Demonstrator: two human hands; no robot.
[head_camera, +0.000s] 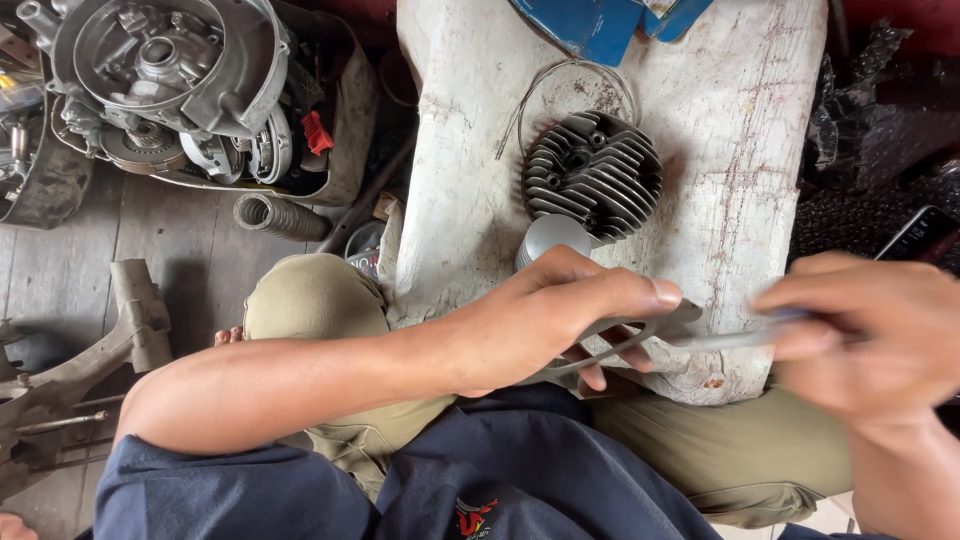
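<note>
Left hand (545, 320) fingers grip a flat gasket (640, 335); right hand (870, 335) fingers pinch a thin blade (720, 340)

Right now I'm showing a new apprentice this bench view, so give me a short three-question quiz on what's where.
1. True or false: the finned cylinder head lies on the whitish wooden block.
2. What does the left hand hold: A) a thin flat gasket-like metal piece, B) a hammer, C) a spring?
3. Fill in: the right hand, blurred, grips a slim ____ tool that meets that piece.

Key: 1 true; 2 A; 3 metal.
</note>
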